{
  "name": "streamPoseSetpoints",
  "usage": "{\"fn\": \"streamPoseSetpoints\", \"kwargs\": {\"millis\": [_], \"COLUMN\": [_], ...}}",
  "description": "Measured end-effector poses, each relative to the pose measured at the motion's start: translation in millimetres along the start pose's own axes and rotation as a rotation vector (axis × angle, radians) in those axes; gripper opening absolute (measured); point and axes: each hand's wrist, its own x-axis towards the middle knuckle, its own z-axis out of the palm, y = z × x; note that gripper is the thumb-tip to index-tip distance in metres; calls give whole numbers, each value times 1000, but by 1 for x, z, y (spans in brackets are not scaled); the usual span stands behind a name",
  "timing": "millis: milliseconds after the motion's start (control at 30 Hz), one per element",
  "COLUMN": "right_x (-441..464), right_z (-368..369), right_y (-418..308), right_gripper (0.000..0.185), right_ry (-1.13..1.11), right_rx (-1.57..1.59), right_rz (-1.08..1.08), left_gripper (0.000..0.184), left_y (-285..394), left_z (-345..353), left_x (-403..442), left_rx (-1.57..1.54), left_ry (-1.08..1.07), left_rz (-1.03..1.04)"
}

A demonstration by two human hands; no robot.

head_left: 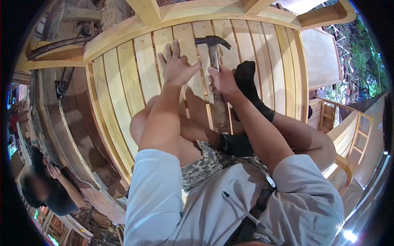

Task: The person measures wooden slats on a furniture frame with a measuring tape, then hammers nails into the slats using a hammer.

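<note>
A claw hammer (213, 52) with a worn handle is held in my right hand (223, 82), whose fingers wrap round the upper handle. Its metal head points away from me, above the pale wooden slats (144, 57). To its left, my left hand (177, 69) is spread out over the slats with nothing in it; whether the palm touches the wood I cannot tell. Small marks show near the slats' far ends. My legs are crossed on the slats, and a black-socked foot (247, 80) lies right of the hammer.
A wooden rail (180, 17) with upright posts borders the far side of the slats. At left are dark timber planks (76, 106) and a person in dark clothes (53, 186). More wooden furniture (349, 135) stands at right. A pen (244, 211) hangs at my chest.
</note>
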Motion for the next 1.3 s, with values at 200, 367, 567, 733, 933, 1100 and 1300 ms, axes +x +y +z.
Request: {"fn": "streamPoseSetpoints", "kwargs": {"millis": [200, 367, 567, 733, 933, 1100, 1300], "right_x": [-2, 5, -12, -10, -15, -15, -12], "right_z": [-2, -29, -24, -26, 13, 43, 62], "right_y": [1, -11, -4, 13, 24, 5, 1], "right_gripper": [19, 19, 21, 18, 14, 15, 17], "right_ry": [-48, -140, -167, -180, -136, -181, -185], "right_rx": [-15, -160, -79, -52, 120, 107, 56], "right_rz": [-25, -11, 17, 10, -54, -34, -11], "left_gripper": [65, 59, 60, 62, 49, 42, 43], "left_y": [2, 0, 9, -35, -22, -29, -26], "left_z": [1, 15, -5, 30, -33, -24, -34], "left_x": [-3, 1, -8, 18, -23, -15, -15], "left_rx": [-32, -46, -34, -212, -148, -151, -68], "left_ry": [-4, 96, -23, 169, -23, 2, -108], "left_rz": [-21, 3, -30, 80, -394, -358, -363]}}
